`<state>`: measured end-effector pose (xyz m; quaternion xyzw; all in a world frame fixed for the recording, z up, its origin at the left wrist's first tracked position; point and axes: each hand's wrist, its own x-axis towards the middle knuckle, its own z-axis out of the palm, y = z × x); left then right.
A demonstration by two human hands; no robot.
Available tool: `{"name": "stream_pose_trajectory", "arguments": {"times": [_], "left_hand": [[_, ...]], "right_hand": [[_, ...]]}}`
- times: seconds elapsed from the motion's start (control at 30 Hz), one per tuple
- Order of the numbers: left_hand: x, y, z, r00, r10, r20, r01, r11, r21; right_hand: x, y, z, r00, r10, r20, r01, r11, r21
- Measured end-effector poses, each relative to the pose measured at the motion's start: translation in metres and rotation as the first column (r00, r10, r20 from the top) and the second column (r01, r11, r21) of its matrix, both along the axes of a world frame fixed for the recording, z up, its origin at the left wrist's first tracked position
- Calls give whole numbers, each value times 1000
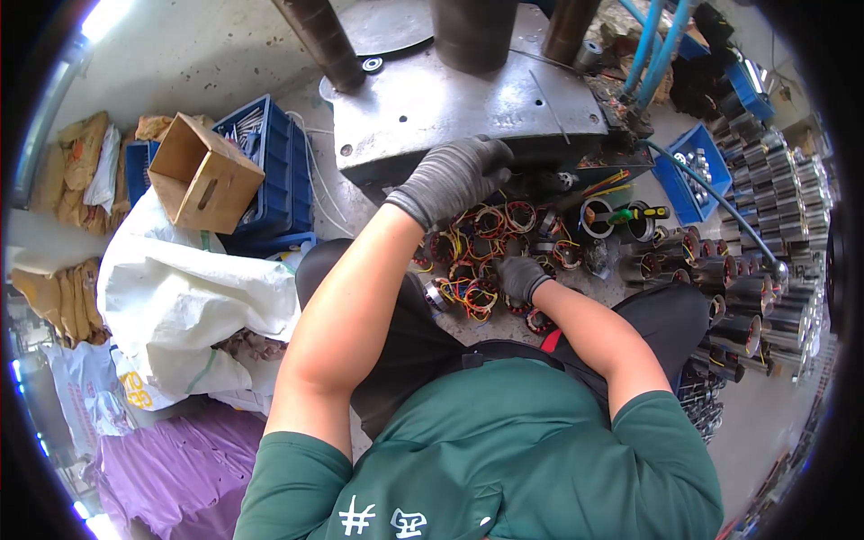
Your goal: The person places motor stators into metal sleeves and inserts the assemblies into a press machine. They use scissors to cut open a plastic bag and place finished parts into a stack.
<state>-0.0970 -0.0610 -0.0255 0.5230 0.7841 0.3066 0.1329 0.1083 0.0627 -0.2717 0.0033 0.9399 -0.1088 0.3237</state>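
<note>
My left hand (457, 177), in a grey knitted glove, is at the front edge of a heavy metal press table (468, 99). Its fingers point right, slightly bent and apart, and I see nothing held in them. Lower down, my gloved right hand (522, 277) reaches into a cluster of wound motor stators (477, 292) with red, yellow and blue lead wires. Its fingers curl downward among them, and their tips are hidden. Whatever they grip cannot be made out.
Steel columns (475, 36) rise from the press. Screwdrivers with green-yellow handles (639, 214) lie across metal cylinders. Stacked metal housings (765, 198) and a blue parts bin (693, 175) stand right. At left are a cardboard box (205, 175), blue crates (286, 171) and white sacks (193, 297).
</note>
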Motion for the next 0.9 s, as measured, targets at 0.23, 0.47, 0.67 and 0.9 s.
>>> {"name": "stream_pose_trajectory", "arguments": {"times": [0.23,0.47,0.67,0.9], "left_hand": [[-1,-4,-2,999,-40,15,41,994,-97],[7,3,0,994,-89,-56,88,996,-25],[6,-1,-4,997,-60,-48,59,998,-11],[7,4,4,995,-83,-50,82,997,-12]], "right_hand": [[14,-12,-28,968,253,-5,-245,944,221],[16,-4,-68,927,376,5,-359,881,307],[-2,1,-39,939,340,51,-344,927,149],[-25,6,9,999,-18,31,17,1000,13]]}}
